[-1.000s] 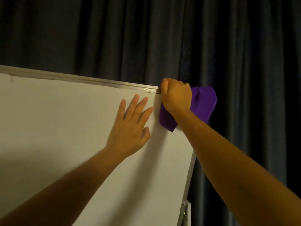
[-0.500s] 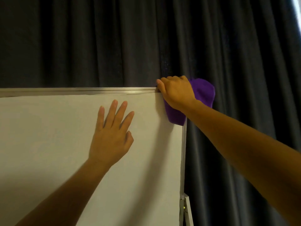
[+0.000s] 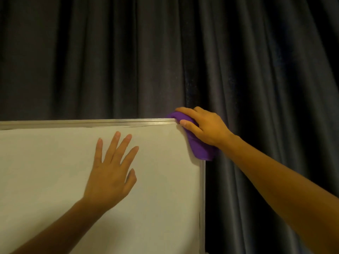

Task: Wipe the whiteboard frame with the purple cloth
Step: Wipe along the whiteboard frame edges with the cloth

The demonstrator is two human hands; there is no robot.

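Note:
A whiteboard (image 3: pixel 55 180) with a thin silver metal frame (image 3: pixel 91 123) fills the lower left. My right hand (image 3: pixel 203 125) grips the purple cloth (image 3: pixel 201 151) and presses it over the board's top right corner, fingers on top of the frame, thumb on the front. The cloth hangs down over the right edge of the frame (image 3: pixel 201 198). My left hand (image 3: pixel 111 173) lies flat on the white surface with fingers spread, holding nothing.
A dark pleated curtain (image 3: pixel 165 52) hangs right behind the board and fills the view above and to the right of it.
The view has levelled, so the top frame now runs horizontal. My right hand has opened its fist over the cloth at the corner, fingers now reaching over the top edge.

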